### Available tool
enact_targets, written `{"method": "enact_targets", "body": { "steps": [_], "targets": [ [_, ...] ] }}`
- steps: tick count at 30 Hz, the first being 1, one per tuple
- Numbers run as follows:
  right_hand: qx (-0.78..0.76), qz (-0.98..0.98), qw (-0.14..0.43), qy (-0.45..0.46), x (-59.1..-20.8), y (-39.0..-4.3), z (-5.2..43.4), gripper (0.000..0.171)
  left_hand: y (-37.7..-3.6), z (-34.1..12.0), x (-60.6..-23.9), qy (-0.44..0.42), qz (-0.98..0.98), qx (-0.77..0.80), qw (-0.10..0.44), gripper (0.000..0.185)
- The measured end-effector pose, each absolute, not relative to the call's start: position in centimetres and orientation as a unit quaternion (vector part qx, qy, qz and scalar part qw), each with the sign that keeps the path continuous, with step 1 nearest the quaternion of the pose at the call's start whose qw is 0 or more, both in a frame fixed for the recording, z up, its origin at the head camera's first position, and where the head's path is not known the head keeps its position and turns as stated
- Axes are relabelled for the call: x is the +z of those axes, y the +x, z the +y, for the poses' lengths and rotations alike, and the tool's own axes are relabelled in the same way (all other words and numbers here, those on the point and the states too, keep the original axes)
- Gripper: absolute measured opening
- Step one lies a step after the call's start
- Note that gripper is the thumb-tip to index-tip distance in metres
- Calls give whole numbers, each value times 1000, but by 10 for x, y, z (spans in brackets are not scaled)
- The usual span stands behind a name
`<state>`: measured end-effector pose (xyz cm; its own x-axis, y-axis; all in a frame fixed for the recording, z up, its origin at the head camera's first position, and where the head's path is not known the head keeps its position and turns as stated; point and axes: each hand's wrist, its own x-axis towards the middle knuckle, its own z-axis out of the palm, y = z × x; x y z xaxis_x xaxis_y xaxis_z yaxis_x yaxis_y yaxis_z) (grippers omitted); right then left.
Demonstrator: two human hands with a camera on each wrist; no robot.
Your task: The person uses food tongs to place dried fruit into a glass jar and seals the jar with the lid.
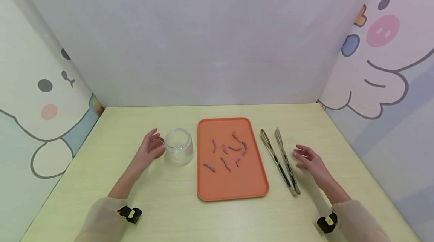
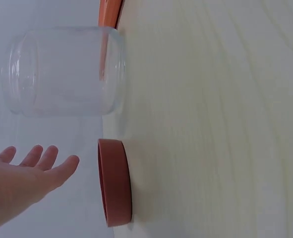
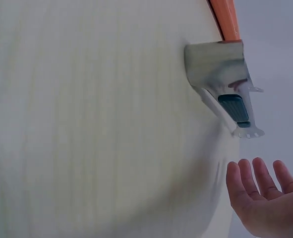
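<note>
The left hand hovers just left of a clear glass jar, fingers released and slightly spread, holding nothing. The right hand hovers just right of a pair of metal tongs, fingers likewise relaxed and not in contact with them.

Location: the jar stands upright on the worktop, left of an orange tray. The tongs lie flat on the worktop, right of the tray, tips pointing to the far side. Several small reddish-brown strips lie scattered on the tray.

Handling, as judged:
- Jar: rigid, smooth, probably slippery and breakable. Grip around the wall below the rim.
- Tongs: stiff, light, springy. Take hold at mid-length, near the dark pad on the arm.
- Strips: small, thin, likely soft, hard to pinch bare-handed.

View differences: the left wrist view shows a reddish-brown lid lying flat on the worktop beside the jar. In the head view the left hand largely hides it. The right wrist view shows the hinged end of the tongs with a dark lock tab, too small to make out from the head view.
</note>
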<state>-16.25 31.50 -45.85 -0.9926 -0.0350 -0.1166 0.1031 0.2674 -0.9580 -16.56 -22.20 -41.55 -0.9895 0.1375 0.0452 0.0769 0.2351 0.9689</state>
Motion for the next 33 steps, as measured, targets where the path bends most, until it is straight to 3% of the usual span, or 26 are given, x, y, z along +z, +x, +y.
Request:
{"method": "enact_targets", "body": {
  "steps": [7, 14, 24, 33],
  "targets": [
    [-568, 818, 73, 41, -448, -158, 294, 65, -172, -208, -420, 89, 782, 616, 39, 80],
    [-522, 849, 77, 24, -448, -159, 288, 67, -177, -200, -423, 86, 794, 599, 50, 87],
    [-455, 887, 83, 1, -450, -160, 275, 79, -174, -191, -413, 81, 805, 584, 61, 89],
    [-362, 930, 37, -53, -451, -161, 262, 91, -170, -188, -405, 91, 796, 596, 62, 88]
  ]
}}
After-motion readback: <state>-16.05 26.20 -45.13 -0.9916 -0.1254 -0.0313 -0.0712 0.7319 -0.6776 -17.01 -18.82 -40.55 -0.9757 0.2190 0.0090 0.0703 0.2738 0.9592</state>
